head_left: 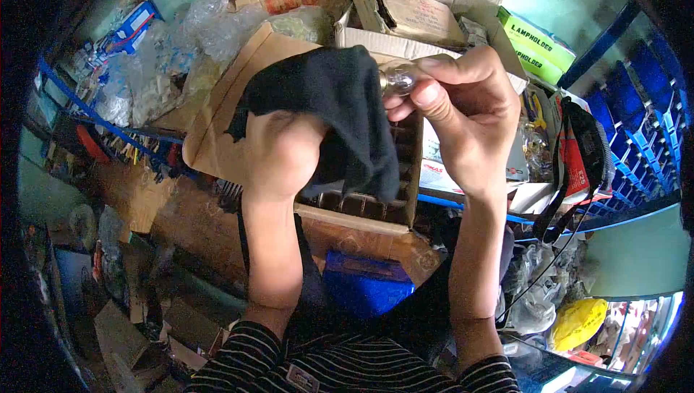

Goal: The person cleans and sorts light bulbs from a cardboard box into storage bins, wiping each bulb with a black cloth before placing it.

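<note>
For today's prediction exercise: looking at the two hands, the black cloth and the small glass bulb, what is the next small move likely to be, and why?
Probably a wipe: the left hand would bring the black cloth over the glass bulb. The right hand pinches the bulb right at the cloth's edge, over the open cardboard box.

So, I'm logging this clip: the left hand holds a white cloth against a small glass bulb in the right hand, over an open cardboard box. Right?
Not quite: the head view shows the cloth is black, not white. The left hand holds it against the small glass bulb in the right hand, over the open cardboard box.
</note>
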`<act>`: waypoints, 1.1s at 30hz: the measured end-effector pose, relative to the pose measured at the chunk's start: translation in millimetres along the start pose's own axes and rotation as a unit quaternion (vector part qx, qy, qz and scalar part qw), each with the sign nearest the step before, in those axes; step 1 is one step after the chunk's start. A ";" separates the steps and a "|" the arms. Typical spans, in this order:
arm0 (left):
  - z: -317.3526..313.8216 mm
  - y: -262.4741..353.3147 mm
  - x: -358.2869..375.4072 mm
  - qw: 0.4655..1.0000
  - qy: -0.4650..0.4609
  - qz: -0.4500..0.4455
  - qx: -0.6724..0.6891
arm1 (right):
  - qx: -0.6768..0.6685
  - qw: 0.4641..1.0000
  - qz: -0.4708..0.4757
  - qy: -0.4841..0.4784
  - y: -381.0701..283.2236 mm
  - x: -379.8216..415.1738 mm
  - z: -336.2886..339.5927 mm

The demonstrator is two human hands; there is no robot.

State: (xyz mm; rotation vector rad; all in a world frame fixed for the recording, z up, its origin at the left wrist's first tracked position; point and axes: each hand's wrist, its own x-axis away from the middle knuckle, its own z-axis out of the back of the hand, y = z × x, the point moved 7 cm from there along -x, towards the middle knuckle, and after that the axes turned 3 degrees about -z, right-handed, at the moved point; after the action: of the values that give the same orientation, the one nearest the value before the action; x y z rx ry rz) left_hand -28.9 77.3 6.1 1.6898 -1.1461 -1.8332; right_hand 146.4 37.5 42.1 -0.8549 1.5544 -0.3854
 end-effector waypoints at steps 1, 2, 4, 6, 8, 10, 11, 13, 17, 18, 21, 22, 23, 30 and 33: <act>-2.4 1.1 1.2 1.000 0.020 -0.002 -0.019 | -0.035 0.999 0.001 -0.005 0.4 -0.4 0.0; -5.8 2.4 2.6 0.998 0.041 -0.004 -0.037 | -0.033 0.999 -0.042 0.002 1.8 0.0 -0.7; -14.0 6.3 -0.1 0.998 0.052 -0.003 -0.028 | -0.033 0.997 -0.053 0.036 4.3 0.1 1.6; -26.0 16.9 -7.5 0.999 0.034 0.004 0.029 | -0.035 0.995 -0.053 0.081 7.8 3.4 2.3; -35.9 22.2 -8.3 0.998 0.044 0.003 0.044 | 0.146 0.984 0.019 0.104 3.0 4.3 -2.9; -33.3 18.9 -3.2 0.997 0.056 0.010 0.049 | 0.184 0.974 0.044 0.123 5.3 5.8 -11.2; -25.8 13.8 0.5 0.997 0.061 0.009 0.044 | 0.234 0.965 0.075 0.092 -0.3 2.5 -14.7; -19.6 12.9 3.3 0.996 0.087 0.029 0.019 | 0.394 0.910 0.126 0.019 -21.5 -2.5 -20.2; -14.0 20.6 -1.7 0.991 0.110 0.047 -0.051 | 0.292 0.947 0.025 0.130 -22.2 -0.3 8.4; -15.6 22.6 -2.0 0.991 0.102 0.064 -0.054 | 0.269 0.955 0.021 0.123 -20.9 -1.5 8.4; -25.7 26.9 -7.6 0.996 0.068 -0.007 -0.049 | 0.254 0.962 -0.004 0.099 -19.4 -1.7 5.1; -31.9 32.1 -8.2 0.996 0.040 -0.044 -0.070 | 0.217 0.973 0.003 0.078 -16.7 -3.2 0.5; -38.4 37.2 -7.9 0.993 0.012 -0.081 -0.090 | 0.230 0.971 0.004 0.070 -17.3 -3.1 -1.7; -37.7 18.4 -1.6 0.976 -0.041 0.003 -0.212 | 0.232 0.970 -0.047 0.053 -10.0 -1.4 8.8; -43.4 20.8 -5.7 0.958 -0.082 0.020 -0.273 | 0.282 0.958 -0.053 0.006 -15.8 -1.0 21.3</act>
State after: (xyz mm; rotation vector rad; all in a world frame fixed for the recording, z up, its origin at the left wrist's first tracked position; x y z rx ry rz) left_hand 8.6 56.5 28.5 1.2086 -0.6323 -2.0493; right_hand 171.3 32.5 49.6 -0.4866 1.3093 -0.8654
